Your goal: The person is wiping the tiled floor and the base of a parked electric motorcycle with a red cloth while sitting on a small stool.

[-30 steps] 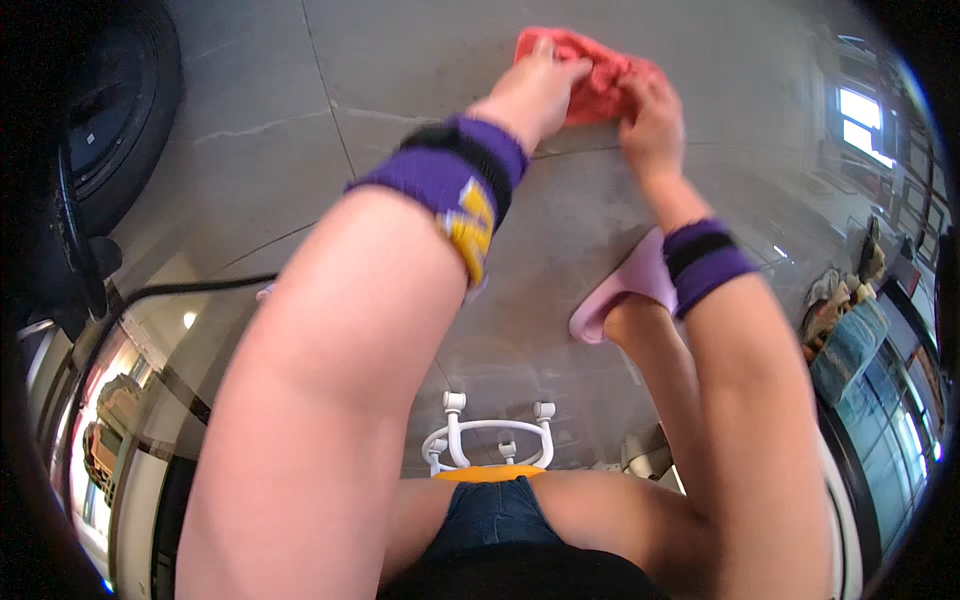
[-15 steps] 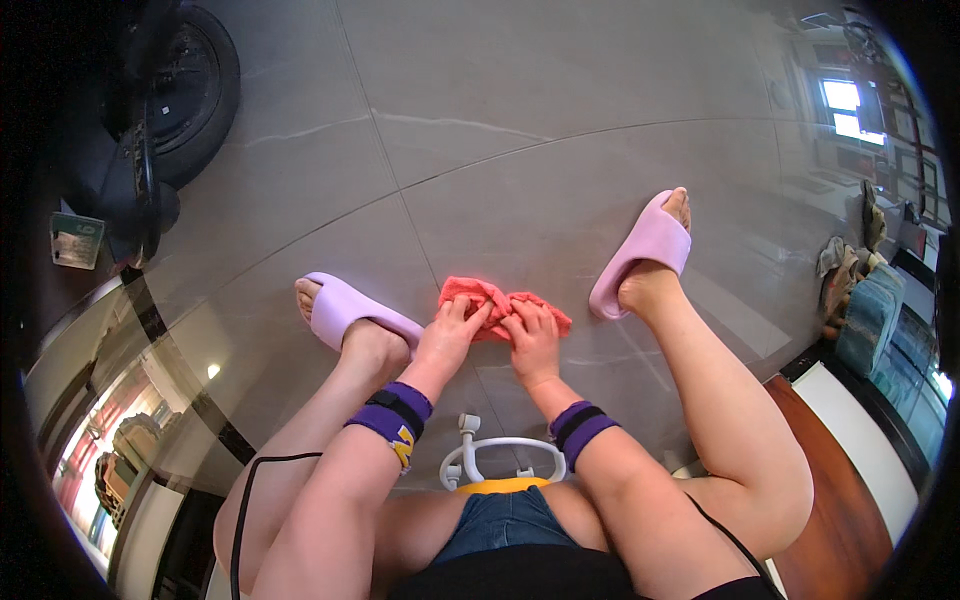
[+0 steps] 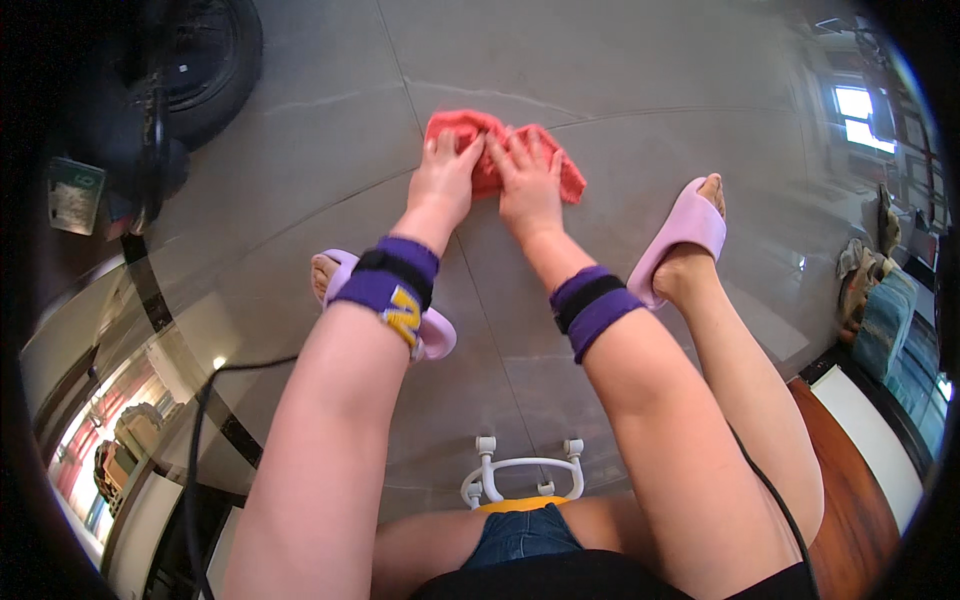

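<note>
A coral-red cloth (image 3: 486,181) lies bunched on the grey tiled floor, straight ahead of me. My left hand (image 3: 440,190) has its fingers curled into the cloth's left part, with thumb and index pinching a fold near the middle. Over the right part, my right hand (image 3: 530,194) presses down and grips the fabric, its fingers less bent than the left's. The two thumbs come close together at the cloth's centre. Some fingertips are sunk in the folds and hidden. Both arms reach far forward, each wearing a purple wristband (image 3: 600,305).
My feet in pink slippers (image 3: 682,240) stand either side of the arms. A low stool with white caster legs (image 3: 530,463) and a yellow seat is beneath me. A black wheel (image 3: 215,80) stands at the far left. Wooden furniture (image 3: 845,480) lies right; a black cable (image 3: 200,440) hangs left.
Both hands have slid the cloth forward over the floor, away from me. The arms are stretched out further, and the right hand's fingers have straightened somewhat.
</note>
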`<act>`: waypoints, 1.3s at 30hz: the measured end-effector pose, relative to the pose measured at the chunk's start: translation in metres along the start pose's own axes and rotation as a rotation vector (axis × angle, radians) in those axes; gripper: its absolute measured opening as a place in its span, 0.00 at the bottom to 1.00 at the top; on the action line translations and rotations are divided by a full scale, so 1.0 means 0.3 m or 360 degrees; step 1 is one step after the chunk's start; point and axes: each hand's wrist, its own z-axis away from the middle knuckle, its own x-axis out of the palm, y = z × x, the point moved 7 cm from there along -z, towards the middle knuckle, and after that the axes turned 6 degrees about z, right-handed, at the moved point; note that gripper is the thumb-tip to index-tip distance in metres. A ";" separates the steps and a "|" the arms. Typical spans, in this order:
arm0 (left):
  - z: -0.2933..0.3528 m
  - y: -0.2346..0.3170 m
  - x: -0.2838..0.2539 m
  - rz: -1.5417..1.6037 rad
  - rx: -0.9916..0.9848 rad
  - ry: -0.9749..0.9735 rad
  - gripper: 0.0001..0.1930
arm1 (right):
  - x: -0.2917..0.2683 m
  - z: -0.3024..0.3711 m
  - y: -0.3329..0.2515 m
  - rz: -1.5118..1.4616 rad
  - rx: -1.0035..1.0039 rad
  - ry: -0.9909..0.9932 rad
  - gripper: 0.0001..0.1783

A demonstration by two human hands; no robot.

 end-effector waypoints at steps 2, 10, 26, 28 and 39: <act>0.159 -0.056 0.039 -0.0011 -0.0097 0.0064 0.34 | 0.030 0.102 -0.101 -0.0066 -0.0206 -0.0149 0.39; 0.736 0.088 0.343 0.0203 -0.0323 -0.0363 0.33 | -0.024 0.698 -0.087 -0.0150 -0.0475 -0.0379 0.38; 0.438 0.230 -0.262 0.0234 0.0310 0.0444 0.10 | -0.371 0.354 -0.034 -0.0505 0.0061 0.0055 0.27; 0.341 0.294 -0.335 0.0342 0.0531 0.0314 0.14 | -0.347 0.309 0.015 -0.0726 0.0275 0.0132 0.30; 0.042 0.126 0.076 -0.0049 0.0359 -0.0007 0.30 | 0.027 0.222 -0.066 0.0025 0.0564 -0.0099 0.48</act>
